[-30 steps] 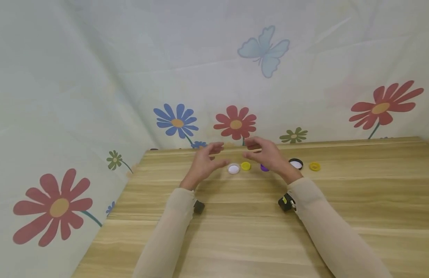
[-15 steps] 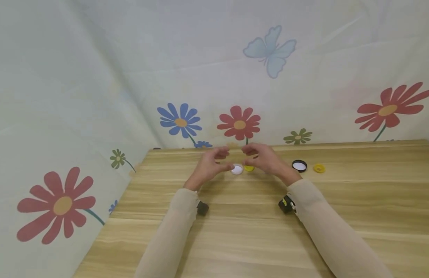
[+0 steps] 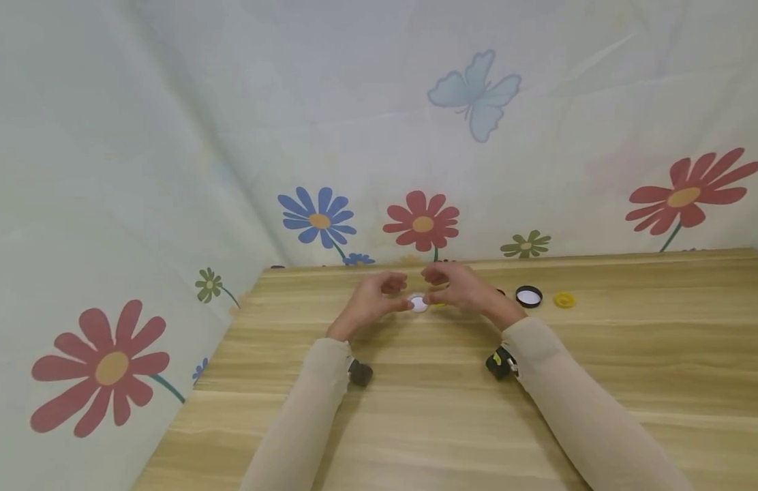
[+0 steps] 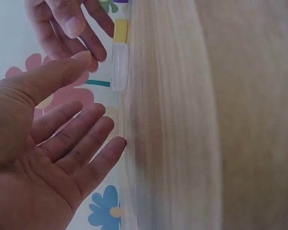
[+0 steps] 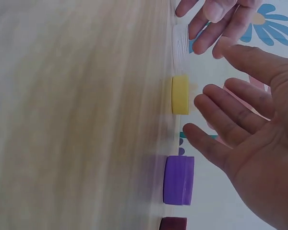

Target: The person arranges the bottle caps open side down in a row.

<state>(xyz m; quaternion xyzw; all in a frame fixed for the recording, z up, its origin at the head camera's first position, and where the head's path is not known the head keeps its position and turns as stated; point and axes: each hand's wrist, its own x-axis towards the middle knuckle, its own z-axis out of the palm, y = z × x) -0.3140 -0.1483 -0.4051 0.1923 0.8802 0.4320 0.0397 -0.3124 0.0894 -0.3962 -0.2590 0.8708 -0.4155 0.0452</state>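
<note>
Both hands hover at the far part of the table, palms facing each other, fingers loosely bent with nothing in them. My left hand (image 3: 371, 300) is just left of a clear round lid with a white inside (image 3: 418, 304). On its other side is my right hand (image 3: 463, 290), partly covering a yellow lid (image 5: 180, 95). In the right wrist view, a purple lid (image 5: 178, 180) stands below the right hand's fingers, followed by a dark red one (image 5: 174, 224). The left wrist view has the clear lid (image 4: 120, 67) and yellow lid (image 4: 120, 31) side by side, apart from the fingers.
Right of my right hand lie a black-rimmed lid with a white inside (image 3: 529, 297) and a yellow ring-like lid (image 3: 565, 305). A flower-printed cloth (image 3: 354, 102) hangs behind the wooden table (image 3: 428, 423).
The hands have come closer together over the clear lid, mostly by the right hand moving left, and have dropped slightly. The view has shifted a little. Nothing has been picked up.
</note>
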